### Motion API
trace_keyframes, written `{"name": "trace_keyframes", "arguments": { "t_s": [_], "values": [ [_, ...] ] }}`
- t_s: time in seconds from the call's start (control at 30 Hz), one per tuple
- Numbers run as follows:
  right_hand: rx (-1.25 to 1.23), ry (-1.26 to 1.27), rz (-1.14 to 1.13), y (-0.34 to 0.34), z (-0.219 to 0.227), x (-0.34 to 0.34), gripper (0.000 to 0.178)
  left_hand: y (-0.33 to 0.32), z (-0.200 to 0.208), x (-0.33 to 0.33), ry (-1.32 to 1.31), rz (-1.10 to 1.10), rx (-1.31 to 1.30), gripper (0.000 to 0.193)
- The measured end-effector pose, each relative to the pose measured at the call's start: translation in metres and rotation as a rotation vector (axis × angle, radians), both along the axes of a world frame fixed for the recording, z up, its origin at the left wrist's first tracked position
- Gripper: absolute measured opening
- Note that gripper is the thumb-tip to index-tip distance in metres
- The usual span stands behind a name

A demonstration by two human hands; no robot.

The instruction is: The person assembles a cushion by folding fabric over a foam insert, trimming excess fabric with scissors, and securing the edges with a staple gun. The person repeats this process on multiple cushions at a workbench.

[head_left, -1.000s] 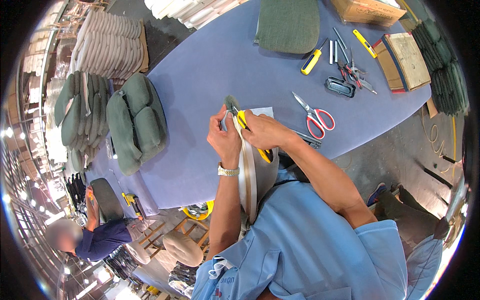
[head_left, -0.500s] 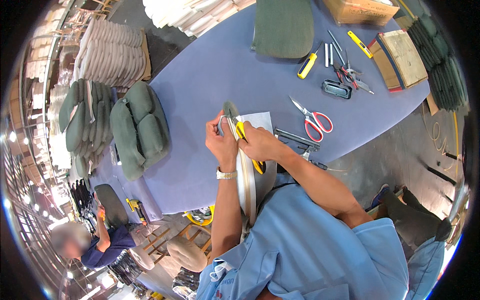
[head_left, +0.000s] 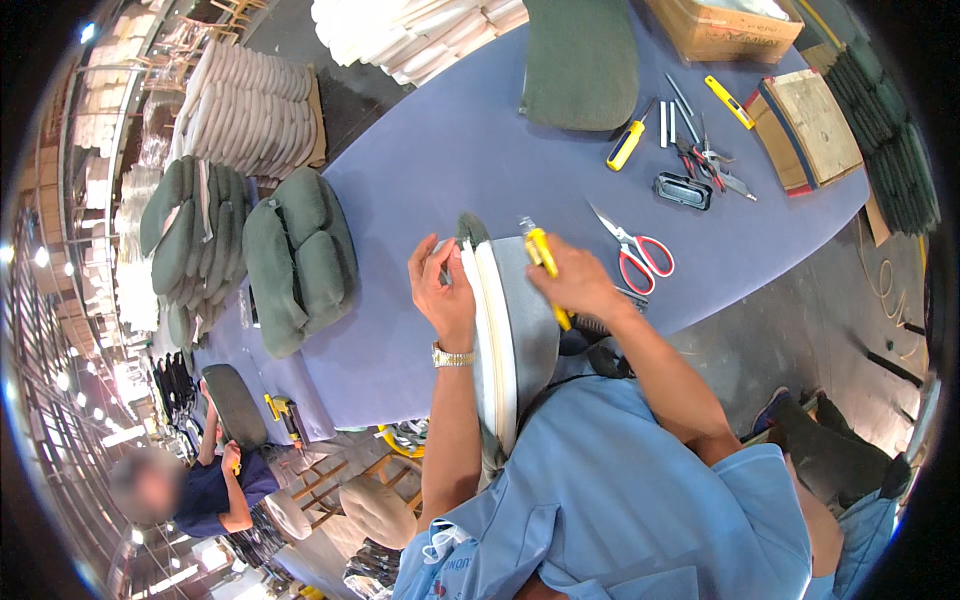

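A curved upholstered panel (head_left: pixel 530 310), grey on its face with a pale strip along its edge and dark green cloth at its far end, leans between my body and the table. My left hand (head_left: pixel 443 300) is at its far left edge, fingers bent and thumb against the strip. To the right, my right hand (head_left: pixel 580 283) is closed round a yellow-handled tool (head_left: pixel 541 252); motion blurs its silvery tip, so its exact kind is unclear. The tool is held over the panel's grey face. Red-and-white-handled scissors (head_left: pixel 640 255) lie on the table just beyond my right hand.
On the blue-covered table (head_left: pixel 430 150) are a green cushion (head_left: pixel 300 260), a green pad (head_left: pixel 580 70), a yellow screwdriver (head_left: pixel 627 145), a yellow utility knife (head_left: pixel 729 102), pliers (head_left: pixel 705 160), a black tray (head_left: pixel 683 191) and cardboard boxes (head_left: pixel 808 130). A co-worker (head_left: pixel 225 490) handles another pad at lower left.
My right hand has moved right with the yellow-handled tool, away from the panel's edge strip. My left fingers have loosened somewhat at the far end. The whole view has shifted slightly.
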State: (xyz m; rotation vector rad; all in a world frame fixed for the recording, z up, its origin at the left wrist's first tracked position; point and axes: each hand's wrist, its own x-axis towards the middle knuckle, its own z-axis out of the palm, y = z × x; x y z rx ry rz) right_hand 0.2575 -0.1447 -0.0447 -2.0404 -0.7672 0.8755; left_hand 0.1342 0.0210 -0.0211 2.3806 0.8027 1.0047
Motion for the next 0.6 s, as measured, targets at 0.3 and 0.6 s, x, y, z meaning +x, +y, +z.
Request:
{"name": "trace_keyframes", "arguments": {
  "t_s": [0.3,0.6],
  "values": [
    [-0.404,-0.251,-0.142,-0.056,-0.046,0.072,0.051,0.003,0.007,0.0,0.129,-0.031,-0.002,0.009],
    [-0.215,-0.532,-0.171,-0.069,-0.093,0.078,0.04,0.01,0.0,0.007,-0.238,0.055,-0.565,0.013]
  ]
}}
